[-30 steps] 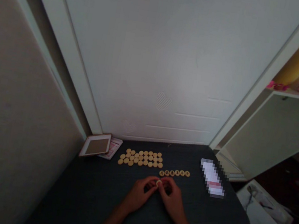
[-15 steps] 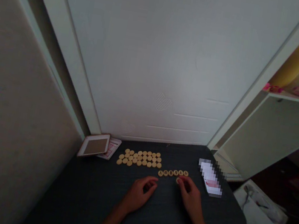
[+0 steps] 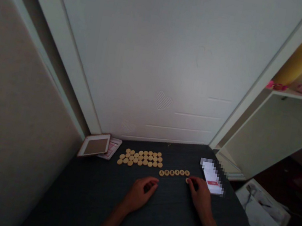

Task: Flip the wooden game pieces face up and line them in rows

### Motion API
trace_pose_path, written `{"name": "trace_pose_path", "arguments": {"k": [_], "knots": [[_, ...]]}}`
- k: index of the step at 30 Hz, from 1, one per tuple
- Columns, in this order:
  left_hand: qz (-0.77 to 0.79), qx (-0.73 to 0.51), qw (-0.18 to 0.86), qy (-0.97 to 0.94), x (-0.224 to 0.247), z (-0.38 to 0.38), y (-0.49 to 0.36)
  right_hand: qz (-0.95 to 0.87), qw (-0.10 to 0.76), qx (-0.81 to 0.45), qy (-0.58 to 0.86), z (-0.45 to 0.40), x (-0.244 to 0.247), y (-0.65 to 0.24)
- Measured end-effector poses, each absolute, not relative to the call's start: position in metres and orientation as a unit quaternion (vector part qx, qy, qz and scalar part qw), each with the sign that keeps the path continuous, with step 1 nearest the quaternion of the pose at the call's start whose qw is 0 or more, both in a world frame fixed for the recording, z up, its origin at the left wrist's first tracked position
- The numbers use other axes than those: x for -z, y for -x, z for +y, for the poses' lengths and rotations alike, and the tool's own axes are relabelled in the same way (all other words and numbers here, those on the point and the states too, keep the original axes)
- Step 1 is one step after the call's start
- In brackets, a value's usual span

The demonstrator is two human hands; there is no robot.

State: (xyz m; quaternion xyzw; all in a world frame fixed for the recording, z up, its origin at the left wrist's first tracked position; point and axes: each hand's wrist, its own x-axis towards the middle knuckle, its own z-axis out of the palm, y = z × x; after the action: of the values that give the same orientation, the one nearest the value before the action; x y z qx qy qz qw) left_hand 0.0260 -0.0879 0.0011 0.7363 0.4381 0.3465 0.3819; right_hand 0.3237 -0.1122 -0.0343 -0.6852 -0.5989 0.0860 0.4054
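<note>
My right hand (image 3: 202, 197) pinches a round wooden xiangqi piece (image 3: 187, 180) between thumb and fingertips, just below the right end of a short row. That row of xiangqi pieces (image 3: 171, 173) lies with dark characters facing up. My left hand (image 3: 139, 194) rests on the table below the row's left end, fingers loosely curled, thumb a little apart, and nothing visible in it. Beyond it lies a block of several plain-topped xiangqi pieces (image 3: 140, 157) in uneven lines; no characters show on them.
A lit phone (image 3: 211, 177), partly pixelated, lies on the dark table (image 3: 82, 190) to the right. A white-framed tablet-like item (image 3: 94, 145) sits over a pink-patterned item (image 3: 111, 149) at the left. A white panel (image 3: 161, 53) rises behind; an open box (image 3: 264, 213) stands lower right.
My right hand has moved to the right along the table with the piece, toward the row's right end and the phone. My left hand stays in place.
</note>
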Motion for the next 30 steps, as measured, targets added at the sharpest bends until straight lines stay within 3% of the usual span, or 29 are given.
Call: {"name": "trace_pose_path", "arguments": {"k": [10, 30], "knots": [[0.437, -0.336, 0.372, -0.747, 0.001, -0.087, -0.026, -0.685, 0.386, -0.021, 0.618, -0.121, 0.044, -0.325], [0.426, -0.325, 0.373, -0.758, -0.002, -0.087, -0.025, -0.681, 0.392, 0.003, 0.619, -0.112, 0.047, -0.326]]}}
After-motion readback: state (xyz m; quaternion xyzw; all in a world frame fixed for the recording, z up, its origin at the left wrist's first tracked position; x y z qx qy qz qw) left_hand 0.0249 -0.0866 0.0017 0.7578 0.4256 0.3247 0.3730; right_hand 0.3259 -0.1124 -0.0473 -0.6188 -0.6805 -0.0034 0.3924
